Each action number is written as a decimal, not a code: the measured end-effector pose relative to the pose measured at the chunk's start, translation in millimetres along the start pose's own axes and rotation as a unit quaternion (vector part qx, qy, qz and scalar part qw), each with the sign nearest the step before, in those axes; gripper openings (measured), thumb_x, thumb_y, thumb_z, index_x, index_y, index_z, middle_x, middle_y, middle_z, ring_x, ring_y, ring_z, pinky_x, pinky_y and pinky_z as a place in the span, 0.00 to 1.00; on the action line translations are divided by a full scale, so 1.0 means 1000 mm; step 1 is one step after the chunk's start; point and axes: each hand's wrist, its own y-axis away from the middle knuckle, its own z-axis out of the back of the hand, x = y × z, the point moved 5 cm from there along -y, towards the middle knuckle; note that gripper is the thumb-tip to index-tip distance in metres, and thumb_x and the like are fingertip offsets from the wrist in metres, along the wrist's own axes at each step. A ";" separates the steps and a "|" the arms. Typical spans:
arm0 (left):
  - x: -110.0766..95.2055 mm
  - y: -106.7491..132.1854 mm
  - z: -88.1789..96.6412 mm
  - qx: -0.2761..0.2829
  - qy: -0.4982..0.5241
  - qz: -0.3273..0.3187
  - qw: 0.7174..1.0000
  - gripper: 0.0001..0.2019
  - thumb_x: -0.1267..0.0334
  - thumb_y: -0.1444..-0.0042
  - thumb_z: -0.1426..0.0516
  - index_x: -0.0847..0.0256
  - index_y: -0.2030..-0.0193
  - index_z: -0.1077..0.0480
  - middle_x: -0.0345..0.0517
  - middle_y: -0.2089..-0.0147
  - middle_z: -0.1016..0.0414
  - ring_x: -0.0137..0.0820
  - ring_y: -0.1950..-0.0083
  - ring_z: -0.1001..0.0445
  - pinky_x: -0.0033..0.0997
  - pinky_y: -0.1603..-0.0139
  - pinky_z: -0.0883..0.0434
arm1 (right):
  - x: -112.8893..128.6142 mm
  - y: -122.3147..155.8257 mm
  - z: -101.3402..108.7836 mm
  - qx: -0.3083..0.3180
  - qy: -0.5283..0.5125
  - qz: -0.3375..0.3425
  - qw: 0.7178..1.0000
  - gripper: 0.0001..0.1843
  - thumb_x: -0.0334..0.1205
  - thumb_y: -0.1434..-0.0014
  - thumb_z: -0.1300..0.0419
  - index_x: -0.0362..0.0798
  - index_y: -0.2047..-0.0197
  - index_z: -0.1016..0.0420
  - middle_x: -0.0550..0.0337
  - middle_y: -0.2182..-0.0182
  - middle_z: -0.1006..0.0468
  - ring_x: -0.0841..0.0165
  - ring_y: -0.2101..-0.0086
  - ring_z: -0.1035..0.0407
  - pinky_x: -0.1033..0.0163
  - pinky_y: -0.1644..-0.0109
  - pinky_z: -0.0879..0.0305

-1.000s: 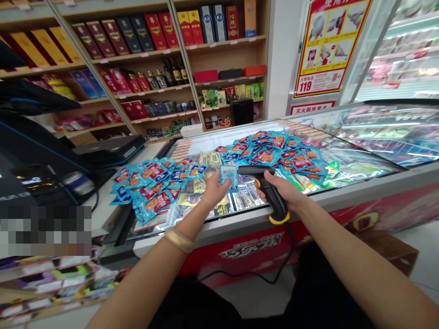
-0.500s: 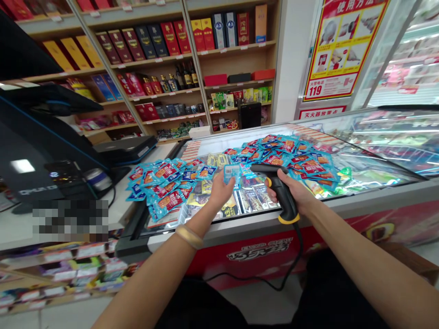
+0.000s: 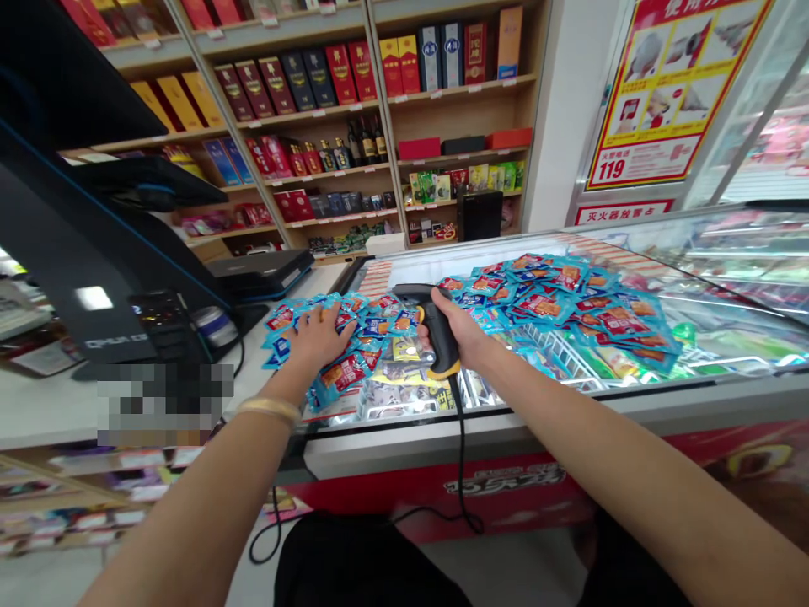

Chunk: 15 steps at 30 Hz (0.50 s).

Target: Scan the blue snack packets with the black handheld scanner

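Note:
My right hand (image 3: pixel 463 331) is wrapped round the handle of a black barcode scanner (image 3: pixel 440 337) with yellow trim. Its cable hangs down in front of the freezer. On the left pile of blue-and-red snack packets (image 3: pixel 345 371) lies my left hand (image 3: pixel 318 339), its fingers spread over the top packets and a bangle on the wrist. A second, larger pile of the same snack packets (image 3: pixel 544 305) is spread on the glass to the right of the scanner. Both piles rest on the glass top of a chest freezer (image 3: pixel 404 432).
A checkout terminal (image 3: pixel 69 244) stands on the counter at the left. Frozen goods and wire baskets (image 3: pixel 562 354) show through the freezer glass. Behind are shelves of boxed bottles (image 3: pixel 309 80) and a fire-safety poster (image 3: pixel 676 93) on the wall.
My left hand held a snack packet over the freezer's middle; it has moved left onto the left pile, without that packet showing. My right hand has shifted left with the scanner.

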 end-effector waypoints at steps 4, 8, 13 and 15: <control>0.002 0.001 -0.012 0.023 -0.030 -0.008 0.999 0.34 0.41 0.40 0.59 0.52 0.30 0.49 0.57 0.29 0.48 0.57 0.31 0.48 0.66 0.37 0.48 | -0.017 -0.009 0.000 -0.012 0.004 -0.024 1.000 0.25 0.56 0.33 0.54 0.45 0.71 0.33 0.60 0.84 0.31 0.74 0.83 0.38 0.71 0.79 0.39; 0.002 0.002 -0.009 0.015 -0.045 -0.026 0.999 0.36 0.39 0.41 0.58 0.53 0.29 0.51 0.56 0.28 0.50 0.59 0.29 0.53 0.66 0.35 0.53 | -0.022 -0.008 0.008 -0.013 -0.004 -0.033 0.999 0.26 0.57 0.34 0.54 0.44 0.70 0.32 0.60 0.84 0.32 0.74 0.83 0.39 0.72 0.80 0.40; 0.001 0.010 0.002 -0.060 -0.031 -0.047 0.997 0.35 0.42 0.40 0.56 0.54 0.29 0.52 0.56 0.27 0.53 0.59 0.28 0.56 0.67 0.35 0.53 | -0.014 -0.004 0.015 -0.001 -0.025 -0.010 1.000 0.27 0.59 0.35 0.54 0.45 0.71 0.33 0.61 0.83 0.32 0.74 0.83 0.39 0.71 0.79 0.40; -0.003 0.013 0.005 -0.071 -0.020 -0.050 0.996 0.34 0.43 0.40 0.56 0.56 0.30 0.50 0.57 0.28 0.53 0.58 0.29 0.56 0.67 0.35 0.54 | -0.008 0.001 0.018 0.010 -0.029 0.001 1.000 0.28 0.60 0.35 0.54 0.45 0.71 0.32 0.61 0.83 0.32 0.74 0.83 0.39 0.71 0.78 0.40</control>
